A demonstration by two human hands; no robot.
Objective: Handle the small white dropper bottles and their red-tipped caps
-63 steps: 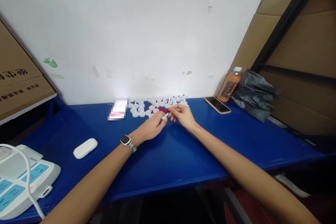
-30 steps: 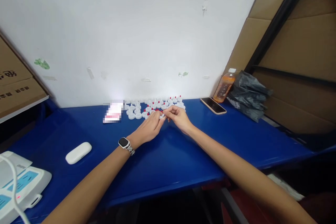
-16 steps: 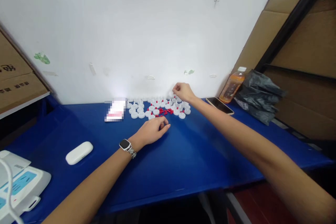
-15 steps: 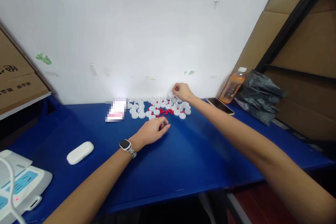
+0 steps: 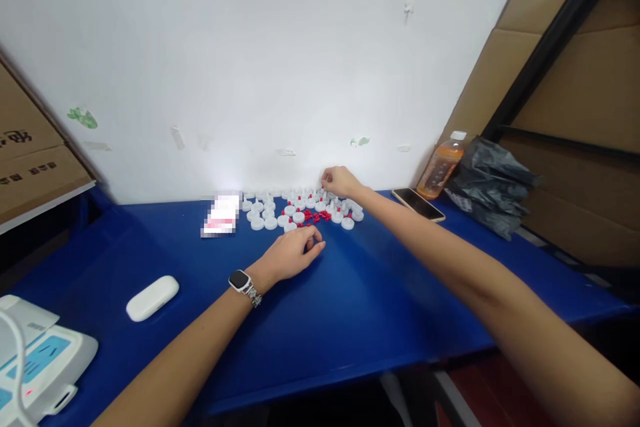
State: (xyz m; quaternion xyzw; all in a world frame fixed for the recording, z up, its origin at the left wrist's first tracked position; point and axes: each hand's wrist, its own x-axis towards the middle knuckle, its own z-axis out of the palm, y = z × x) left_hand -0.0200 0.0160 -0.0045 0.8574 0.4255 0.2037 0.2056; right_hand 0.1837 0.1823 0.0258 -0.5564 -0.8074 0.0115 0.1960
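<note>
On the blue table stand several white nozzle caps (image 5: 271, 222), round with a narrow spout, some with a small red tip on the spout. A loose pile of small red tips (image 5: 317, 216) lies among them. My right hand (image 5: 341, 181) is over the back of the group near the wall, thumb and fingers pinched together with a speck of red just below them; what they hold is too small to make out. My left hand (image 5: 293, 252) rests on the table in front of the caps, fingers loosely curved and thumb apart, with nothing visible in it.
A phone (image 5: 418, 204), a bottle of orange drink (image 5: 441, 165) and a black plastic bag (image 5: 497, 177) are at the right. On the left lie a blurred white packet (image 5: 223, 215), a white case (image 5: 153, 298) and a power strip (image 5: 50, 360). A white wall (image 5: 280, 67) rises behind.
My right hand has moved slightly left and down toward the caps at the back. My left hand stays where it was. The view has shifted a little.
</note>
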